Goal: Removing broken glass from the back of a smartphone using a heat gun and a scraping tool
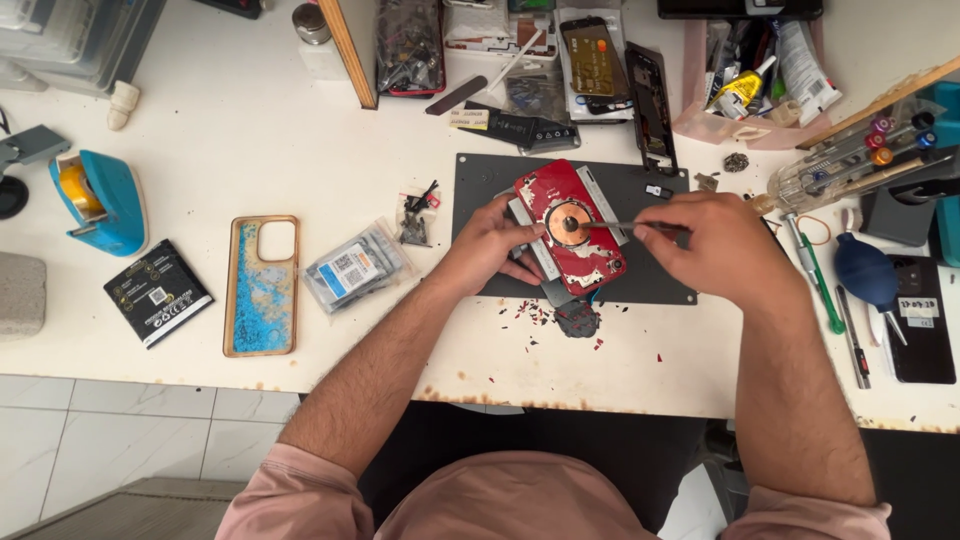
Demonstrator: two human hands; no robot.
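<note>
Bright, even overhead light washes the white surface (250,130) nearly to glare; shadows are short and soft, focus sharp at centre, edges slightly bowed by the wide lens

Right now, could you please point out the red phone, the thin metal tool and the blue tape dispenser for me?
red phone (583,262): head view, on its lower red back panel.
thin metal tool (612,225): head view, mid-shaft, ahead of the right hand (720,245).
blue tape dispenser (112,205): head view, on its blue body.
</note>
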